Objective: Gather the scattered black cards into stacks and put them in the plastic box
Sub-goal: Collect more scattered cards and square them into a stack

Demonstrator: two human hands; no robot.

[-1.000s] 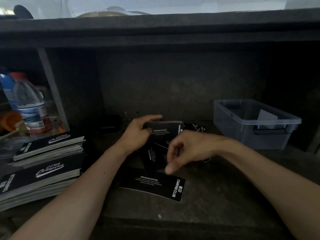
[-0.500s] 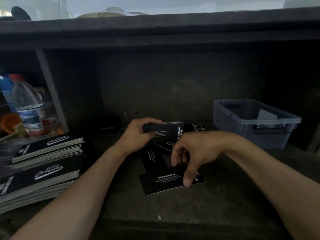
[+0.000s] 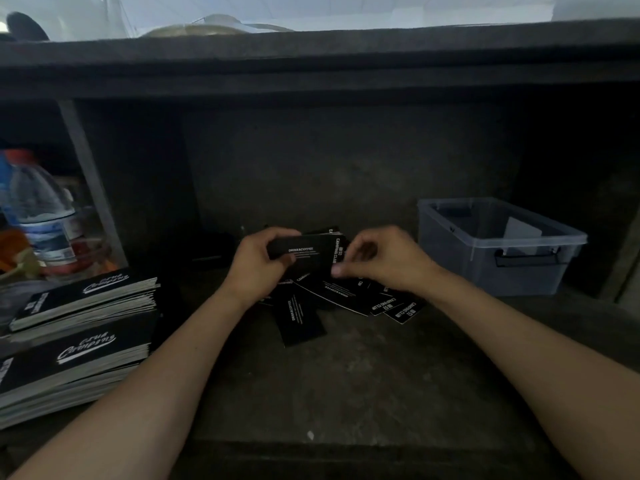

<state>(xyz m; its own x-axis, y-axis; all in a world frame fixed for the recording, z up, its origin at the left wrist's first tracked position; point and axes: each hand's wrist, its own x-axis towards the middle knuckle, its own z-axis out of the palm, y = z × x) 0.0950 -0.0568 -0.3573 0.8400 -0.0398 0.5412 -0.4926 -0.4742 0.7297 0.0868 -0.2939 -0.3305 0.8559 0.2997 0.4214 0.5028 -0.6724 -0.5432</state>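
My left hand (image 3: 256, 268) grips a small stack of black cards (image 3: 308, 252) with white print, held flat above the dark shelf. My right hand (image 3: 384, 261) pinches the stack's right edge with thumb and fingertips. Below the hands several loose black cards lie fanned on the shelf, one pointing toward me (image 3: 301, 323) and others spread to the right (image 3: 398, 308). The clear plastic box (image 3: 540, 275) stands open at the right, a hand's width from my right hand, with a pale card leaning inside it.
Two piles of black booklets (image 3: 79, 327) sit at the left front. Behind them, past a grey upright post (image 3: 93, 188), stand a water bottle (image 3: 41, 216) and orange clutter. A low dark shelf roof (image 3: 311, 64) runs overhead.
My right hand slid the front card across the shelf, then rose to the stack in my left hand; that card no longer lies at the front.
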